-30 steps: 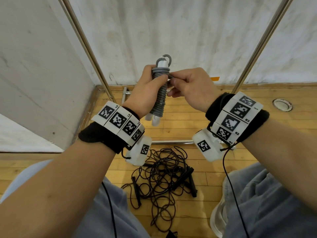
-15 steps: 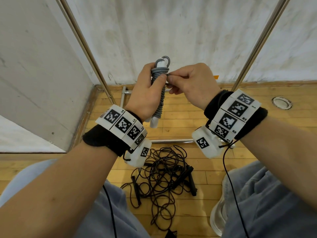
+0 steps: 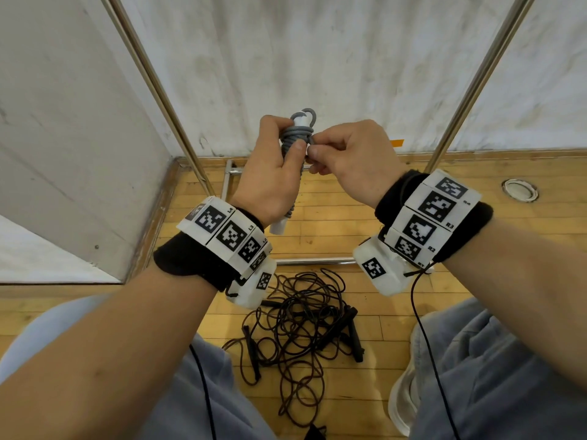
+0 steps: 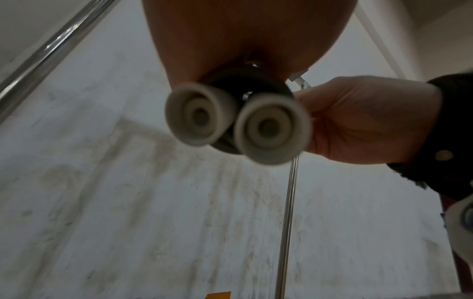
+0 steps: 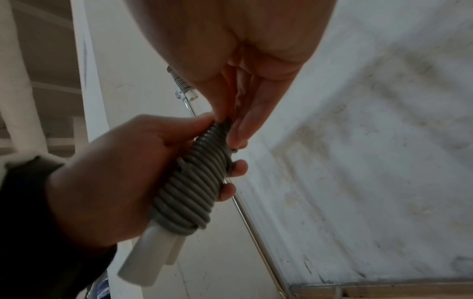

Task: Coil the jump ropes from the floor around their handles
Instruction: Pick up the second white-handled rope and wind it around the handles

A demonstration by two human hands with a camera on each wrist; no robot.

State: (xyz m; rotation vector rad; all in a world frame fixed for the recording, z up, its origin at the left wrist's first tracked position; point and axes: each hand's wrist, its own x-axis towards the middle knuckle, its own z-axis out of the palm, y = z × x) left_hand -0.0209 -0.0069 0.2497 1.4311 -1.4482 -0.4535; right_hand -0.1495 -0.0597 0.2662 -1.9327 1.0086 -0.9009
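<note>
Grey rope [image 3: 297, 144] wound in tight turns around two white handles [image 5: 151, 261] set side by side, held upright at chest height before a white wall [image 3: 349, 58]. Left hand [image 3: 270, 182] grasps the wrapped bundle, fingers and thumb curled round it; right hand [image 3: 352, 160] pinches the rope near the top of the coil. Below, a tangle of black ropes [image 3: 301, 325] with black handles lies on the wooden floor [image 3: 349, 223] between the knees.

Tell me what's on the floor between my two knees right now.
In the head view, a tangle of black jump ropes with black handles lies loose on the wooden floor between the knees, below the left hand and right hand.
</note>
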